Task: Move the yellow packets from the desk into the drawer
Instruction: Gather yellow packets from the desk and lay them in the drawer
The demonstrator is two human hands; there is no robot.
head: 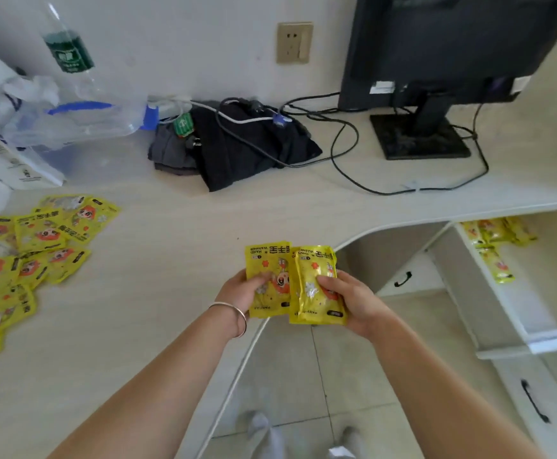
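Both hands grip hand-warmer packets: left hand point(242, 290) one packet point(268, 276), right hand point(350, 301) another point(313, 286). I'd square them, then carry right to the open drawer point(489, 293); more remain on the counter point(171, 260), far left.

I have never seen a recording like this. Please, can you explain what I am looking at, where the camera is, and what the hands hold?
There is no machine here. One camera sits on a person's head and looks down at their two bare arms. The left hand and the right hand each hold yellow packets above the desk edge. More packets lie in a pile on the desk's left side. On the right, an open drawer already contains a few packets. Behind are a monitor, cables, dark cloth and a bottle.
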